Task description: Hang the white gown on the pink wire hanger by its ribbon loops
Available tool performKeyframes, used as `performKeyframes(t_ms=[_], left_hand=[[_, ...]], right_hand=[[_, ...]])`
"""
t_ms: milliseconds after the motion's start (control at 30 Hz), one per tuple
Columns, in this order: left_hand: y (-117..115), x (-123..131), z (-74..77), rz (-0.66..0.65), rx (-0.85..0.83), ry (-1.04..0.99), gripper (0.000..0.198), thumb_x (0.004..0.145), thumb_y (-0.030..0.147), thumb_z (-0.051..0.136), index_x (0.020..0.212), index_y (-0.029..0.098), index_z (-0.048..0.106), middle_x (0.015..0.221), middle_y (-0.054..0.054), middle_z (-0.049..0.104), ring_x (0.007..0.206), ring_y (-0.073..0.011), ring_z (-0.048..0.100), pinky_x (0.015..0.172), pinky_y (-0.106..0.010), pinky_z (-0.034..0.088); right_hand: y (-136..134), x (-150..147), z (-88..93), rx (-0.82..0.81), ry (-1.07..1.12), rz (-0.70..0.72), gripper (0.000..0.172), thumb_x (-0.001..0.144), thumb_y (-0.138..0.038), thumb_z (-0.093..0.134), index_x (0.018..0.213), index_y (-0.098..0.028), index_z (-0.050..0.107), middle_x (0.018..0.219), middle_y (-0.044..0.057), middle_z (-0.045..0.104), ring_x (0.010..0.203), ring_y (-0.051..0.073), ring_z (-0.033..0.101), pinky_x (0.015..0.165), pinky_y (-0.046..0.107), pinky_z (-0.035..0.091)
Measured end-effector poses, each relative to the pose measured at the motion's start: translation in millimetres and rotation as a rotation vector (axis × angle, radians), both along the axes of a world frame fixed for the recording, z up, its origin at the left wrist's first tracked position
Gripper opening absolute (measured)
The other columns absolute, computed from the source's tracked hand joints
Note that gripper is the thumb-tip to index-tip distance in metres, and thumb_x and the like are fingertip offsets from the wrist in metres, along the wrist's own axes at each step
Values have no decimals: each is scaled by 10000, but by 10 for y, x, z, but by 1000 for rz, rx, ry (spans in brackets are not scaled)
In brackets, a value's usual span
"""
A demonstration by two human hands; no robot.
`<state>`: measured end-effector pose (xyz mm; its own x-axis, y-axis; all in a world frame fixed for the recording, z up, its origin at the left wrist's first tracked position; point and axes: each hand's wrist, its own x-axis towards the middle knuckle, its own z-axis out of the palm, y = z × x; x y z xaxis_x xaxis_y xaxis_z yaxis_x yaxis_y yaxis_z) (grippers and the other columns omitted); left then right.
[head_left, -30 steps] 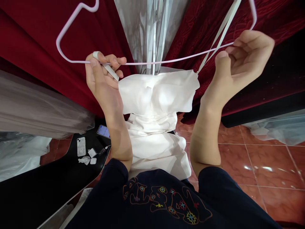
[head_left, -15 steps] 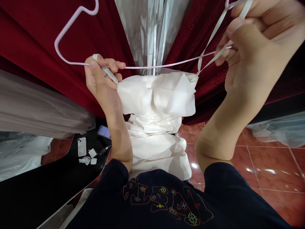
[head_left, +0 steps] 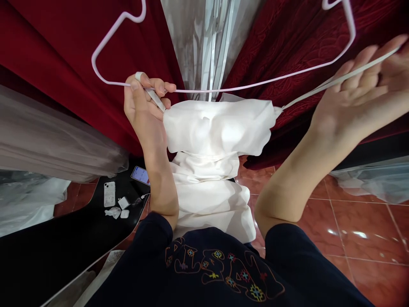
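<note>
Left hand [head_left: 145, 106], fingers curled, gripped a pale hanger [head_left: 223, 90] and one strap [head_left: 156, 100]; right hand [head_left: 361, 91], fingers spread, bore a second strap [head_left: 364, 68], taut. White dress [head_left: 220, 128], between both forearms, sat in folds before a navy shirt [head_left: 143, 264].

The hanger [head_left: 243, 88] is showing a pale pinkish lilac, while the dress [head_left: 217, 125] is gleaming plain white and its strap [head_left: 345, 78] is looking off-white. The left curtain [head_left: 79, 47] is hanging in plain deep red; the right curtain [head_left: 306, 47] is carrying a swirling pattern in dark red. The shirt [head_left: 223, 260] is displaying multicoloured outlined motifs on navy. The floor tiles [head_left: 358, 221] are showing marbled red-brown with pale lines.
</note>
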<state>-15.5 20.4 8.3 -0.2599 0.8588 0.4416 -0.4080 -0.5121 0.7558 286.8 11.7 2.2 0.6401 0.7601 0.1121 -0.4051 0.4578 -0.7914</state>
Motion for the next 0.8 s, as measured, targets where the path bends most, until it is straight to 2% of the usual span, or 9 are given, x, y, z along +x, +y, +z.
performKeyframes(t_ms=[67,167,233,300,333,467,633,733,800], left_hand=[[2,9,-9,3,4,-4,256,1012,335,402,833,170,479,716,-20,496,745,-166,625,557,-235,367],[9,29,-27,20,19,1,261,1010,345,408,832,169,482,714,-21,506,746,-172,634,551,-239,374],[14,34,-34,33,33,5,259,1009,345,413,833,169,484,712,-20,506,742,-174,637,538,-237,372],[11,30,-28,32,42,0,260,1010,340,410,832,168,488,710,-20,502,741,-172,640,512,-229,355],[6,26,-21,25,39,-3,258,1014,325,399,831,168,491,710,-22,501,745,-170,643,498,-224,344],[-38,12,4,-33,-10,8,274,1023,253,340,822,178,510,730,-36,509,800,-173,666,457,-224,316],[-73,-17,-72,-46,-45,80,160,993,261,408,947,239,560,862,-52,632,947,-202,682,473,-237,395],[-72,-130,-153,110,36,-3,208,949,169,416,1067,212,582,984,-40,674,918,-165,694,510,-208,452],[-61,-257,-186,225,112,-66,283,907,107,398,1034,196,635,1021,-28,683,945,-138,688,557,-185,480]], right_hand=[[26,-59,-179,27,117,-21,408,885,-198,171,1009,-259,555,1098,-30,589,817,30,634,885,243,525],[40,-346,-426,46,-97,46,273,838,-229,375,981,-195,605,899,19,630,707,84,631,892,344,543],[21,-587,-510,31,-299,282,301,806,-301,510,1069,-187,603,1012,63,657,856,150,673,961,430,526],[2,-788,-504,54,-398,403,374,816,-429,541,1132,-232,576,1151,69,639,1030,196,658,1013,488,498],[-1,-862,-473,67,-420,412,405,822,-498,527,1152,-267,561,1208,53,622,1107,207,632,1040,502,480],[46,-993,-320,74,-412,325,470,793,-670,467,1154,-376,526,1264,-30,591,1259,211,532,1122,494,423],[139,-914,-344,147,-286,247,388,803,-632,480,1029,-320,521,955,11,606,1028,172,595,1100,459,442],[132,-765,-368,234,-226,290,336,811,-570,508,981,-282,525,820,12,536,859,140,584,1029,433,491],[103,-672,-352,252,-240,309,304,811,-541,519,959,-275,533,789,15,513,816,135,571,996,419,509]])
